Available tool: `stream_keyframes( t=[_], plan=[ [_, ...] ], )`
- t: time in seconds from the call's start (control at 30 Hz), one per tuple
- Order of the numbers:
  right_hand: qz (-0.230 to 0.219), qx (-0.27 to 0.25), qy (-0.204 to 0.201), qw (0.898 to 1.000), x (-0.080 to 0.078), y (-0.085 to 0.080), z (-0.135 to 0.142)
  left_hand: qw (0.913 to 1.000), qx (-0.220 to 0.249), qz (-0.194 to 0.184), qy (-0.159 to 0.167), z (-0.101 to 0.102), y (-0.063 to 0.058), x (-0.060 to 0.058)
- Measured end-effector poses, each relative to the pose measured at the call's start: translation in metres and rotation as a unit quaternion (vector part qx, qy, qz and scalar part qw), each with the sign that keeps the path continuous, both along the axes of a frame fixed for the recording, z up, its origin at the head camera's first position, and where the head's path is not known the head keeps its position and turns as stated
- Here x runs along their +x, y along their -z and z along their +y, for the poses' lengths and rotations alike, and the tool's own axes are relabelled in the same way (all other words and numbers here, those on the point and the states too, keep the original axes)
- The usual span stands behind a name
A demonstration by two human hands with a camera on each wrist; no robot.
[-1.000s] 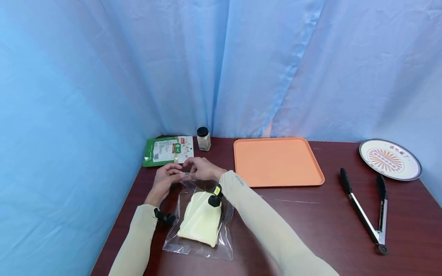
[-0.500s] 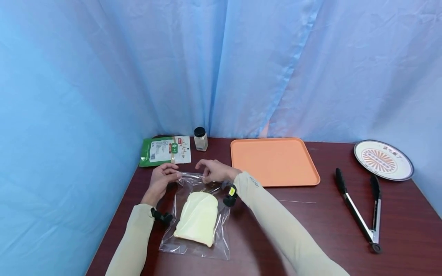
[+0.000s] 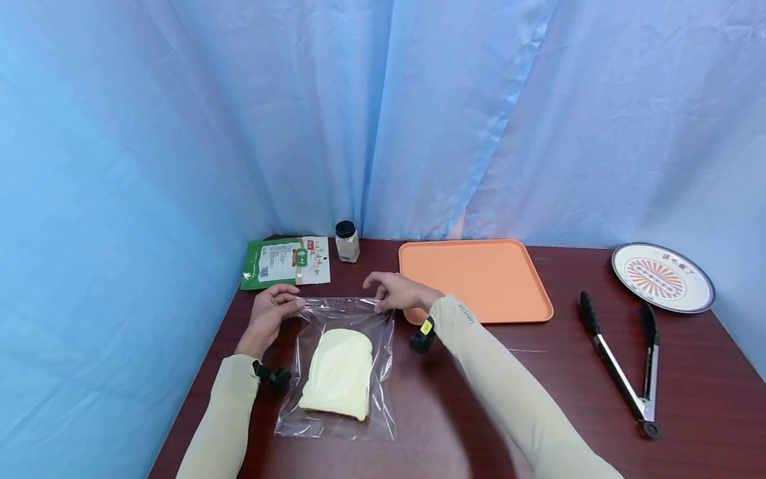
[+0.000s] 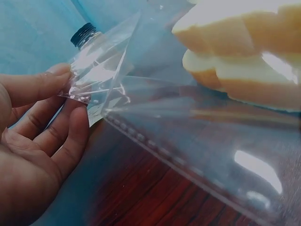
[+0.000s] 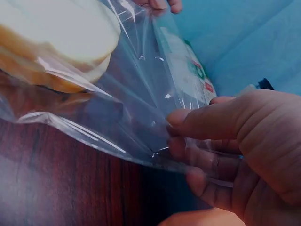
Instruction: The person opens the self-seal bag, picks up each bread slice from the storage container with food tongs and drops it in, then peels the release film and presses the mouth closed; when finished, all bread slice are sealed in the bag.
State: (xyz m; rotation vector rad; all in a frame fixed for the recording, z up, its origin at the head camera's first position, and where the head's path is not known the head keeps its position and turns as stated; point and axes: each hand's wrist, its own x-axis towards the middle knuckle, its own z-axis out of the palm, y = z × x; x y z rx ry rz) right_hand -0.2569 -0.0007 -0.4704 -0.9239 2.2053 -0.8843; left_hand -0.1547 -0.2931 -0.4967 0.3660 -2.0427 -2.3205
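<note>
A clear plastic bag (image 3: 383,406) lies on the table with slices of bread (image 3: 340,372) inside; in the left wrist view two stacked slices (image 4: 235,70) show through the film. My left hand (image 3: 268,318) pinches the bag's far left corner between thumb and fingers. At the far right corner my right hand (image 3: 402,291) pinches the film, thumb on top and fingertips beneath, as the right wrist view shows. Between the two hands the bag's top edge is stretched nearly straight.
Behind the left hand lie a green and white packet (image 3: 286,262) and a black-lidded jar (image 3: 347,242). An orange tray (image 3: 479,279) sits just beyond the right hand. Farther right are tongs (image 3: 622,372), spread apart, and a patterned plate (image 3: 663,278). Blue curtains hang behind and at the left.
My right hand has moved rightward along the bag's top edge, away from the left hand. The bag's opening edge has gone from bunched to spread wide. The left hand shifted slightly left.
</note>
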Motion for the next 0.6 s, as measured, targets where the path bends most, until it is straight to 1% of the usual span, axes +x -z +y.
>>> stream_keyframes(
  t=[0.07, 0.2, 0.4, 0.6],
  plan=[
    [-0.011, -0.014, 0.01, 1.0, -0.001, 0.0, 0.003, 1.0, -0.002, -0.002, 0.008, -0.001, -0.001, 0.001],
    [-0.021, -0.036, 0.029, 0.999, -0.001, 0.001, 0.007, 0.9999, 0.002, -0.003, 0.01, 0.0, -0.002, 0.001],
    [-0.002, -0.052, 0.042, 0.998, -0.001, 0.005, 0.011, 0.9998, 0.011, -0.005, 0.013, 0.0, -0.003, 0.0],
    [0.016, -0.057, 0.056, 0.997, 0.0, 0.008, 0.013, 0.9998, 0.013, -0.01, 0.011, -0.002, -0.001, -0.002]
  ],
)
